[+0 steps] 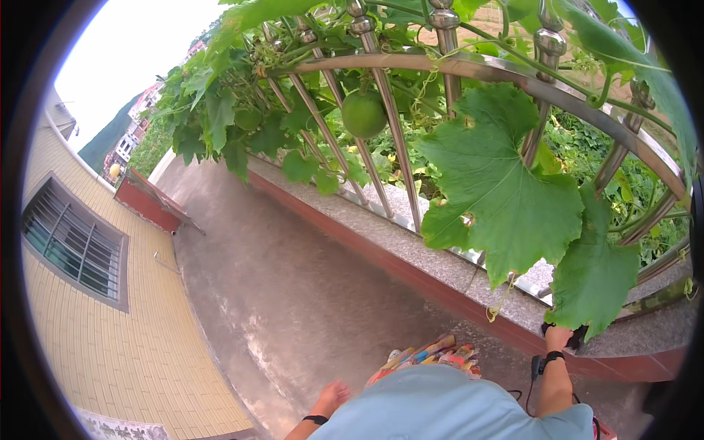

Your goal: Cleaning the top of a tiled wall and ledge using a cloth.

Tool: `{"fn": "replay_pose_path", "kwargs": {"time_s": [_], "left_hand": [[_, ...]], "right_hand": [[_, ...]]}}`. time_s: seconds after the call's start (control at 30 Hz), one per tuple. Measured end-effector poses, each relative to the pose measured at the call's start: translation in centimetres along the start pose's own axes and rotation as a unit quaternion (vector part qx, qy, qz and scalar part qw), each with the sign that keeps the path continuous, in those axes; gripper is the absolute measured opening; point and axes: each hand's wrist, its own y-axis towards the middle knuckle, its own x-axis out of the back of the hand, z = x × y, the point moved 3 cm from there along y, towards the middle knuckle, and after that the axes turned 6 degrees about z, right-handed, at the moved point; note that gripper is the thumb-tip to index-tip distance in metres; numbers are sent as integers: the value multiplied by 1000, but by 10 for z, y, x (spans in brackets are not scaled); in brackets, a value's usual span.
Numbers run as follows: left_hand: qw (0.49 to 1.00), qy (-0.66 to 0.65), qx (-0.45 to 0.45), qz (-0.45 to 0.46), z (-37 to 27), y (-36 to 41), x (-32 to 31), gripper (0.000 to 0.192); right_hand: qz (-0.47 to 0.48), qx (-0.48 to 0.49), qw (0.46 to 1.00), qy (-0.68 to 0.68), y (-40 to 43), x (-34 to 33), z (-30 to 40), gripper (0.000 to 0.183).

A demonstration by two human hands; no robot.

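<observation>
My right hand reaches to the granite-topped ledge at lower right. Its fingers close on a black object, whose kind I cannot make out under a drooping gourd leaf. Low beside my body hangs my left hand, empty, its fingers loosely spread over the concrete path. A larger gourd leaf droops over the stainless steel railing above the ledge. Between the bars, a round green gourd hangs from the vine.
The concrete path runs between the ledge and a tiled house wall with a barred window. A red panel juts from that wall. Cables hang near my right arm. A second gourd shows among leaves.
</observation>
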Motion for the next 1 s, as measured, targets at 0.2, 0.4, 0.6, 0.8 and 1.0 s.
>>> {"fn": "replay_pose_path", "kwargs": {"time_s": [0.2, 0.4, 0.6, 0.8, 1.0], "left_hand": [[1000, 12, 5, -26, -7, 17, 35, 39], [998, -52, 7, -37, -13, 37, 91, 38], [997, 30, -65, -42, 3, 20, 144, 45], [912, 355, -97, -180, 6, 29, 150, 49], [991, -102, -13, 83, 25, 68, 126, 48]], "right_hand": [[-23, 143, 988, 58, -48, -4, 168, 25], [-122, 265, 940, 180, -60, 3, 316, 43], [-27, 261, 965, -28, -33, -31, 339, 68], [-17, 281, 958, -61, -38, -23, 311, 78], [53, 370, 920, -115, -57, 4, 257, 68]]}}
